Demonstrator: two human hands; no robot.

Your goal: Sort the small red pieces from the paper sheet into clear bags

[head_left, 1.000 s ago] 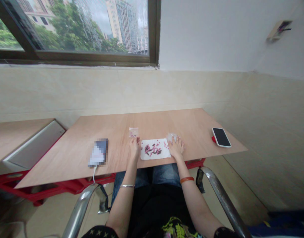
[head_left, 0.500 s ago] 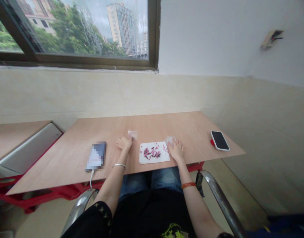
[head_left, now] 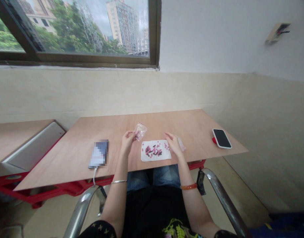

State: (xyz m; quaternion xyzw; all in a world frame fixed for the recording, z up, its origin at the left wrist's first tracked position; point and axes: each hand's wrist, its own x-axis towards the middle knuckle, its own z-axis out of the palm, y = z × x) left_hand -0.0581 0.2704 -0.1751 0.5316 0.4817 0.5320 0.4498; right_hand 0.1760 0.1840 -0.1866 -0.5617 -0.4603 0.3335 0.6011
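Left hand [head_left: 127,139] pinched a small clear bag [head_left: 140,130] by its corner, lifted off the table [head_left: 74,145], pinkish bits possibly inside, too small to tell. Right hand [head_left: 173,144] hovered loosely open, holding nothing, just at 3 o'clock of the white sheet [head_left: 155,150], which carried scattered pink and dark pieces [head_left: 153,150]. Another flat bag [head_left: 181,144] lay by the right hand. Phone [head_left: 221,138] lay further out at 3 o'clock, a second phone [head_left: 99,153] at 9 o'clock

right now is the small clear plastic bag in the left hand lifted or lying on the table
Lifted. The left hand pinches the small clear plastic bag by one corner, holding it tilted above the light wooden table. Its contents cannot be told.
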